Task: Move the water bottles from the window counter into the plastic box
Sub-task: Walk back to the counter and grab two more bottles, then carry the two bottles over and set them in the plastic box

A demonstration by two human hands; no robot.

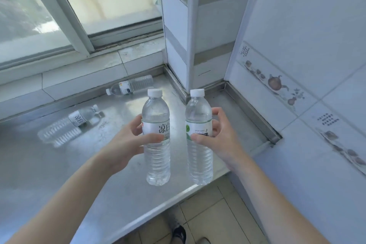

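Note:
I hold two clear water bottles upright above the steel counter (59,164). My left hand (128,142) grips a white-capped bottle with a white label (156,156) around its middle. My right hand (215,140) grips a second bottle with a green-and-white label (199,156), just to the right of the first. Two more bottles lie on their sides on the counter: one near the back by the window ledge (130,85), another to the left (67,127). The plastic box is not in view.
A sliding window (59,16) and tiled ledge run behind the counter. A tiled pillar (190,35) and wall (297,65) close in the right side. Tiled floor (213,214) and a dark shoe (179,233) show below the counter's front edge.

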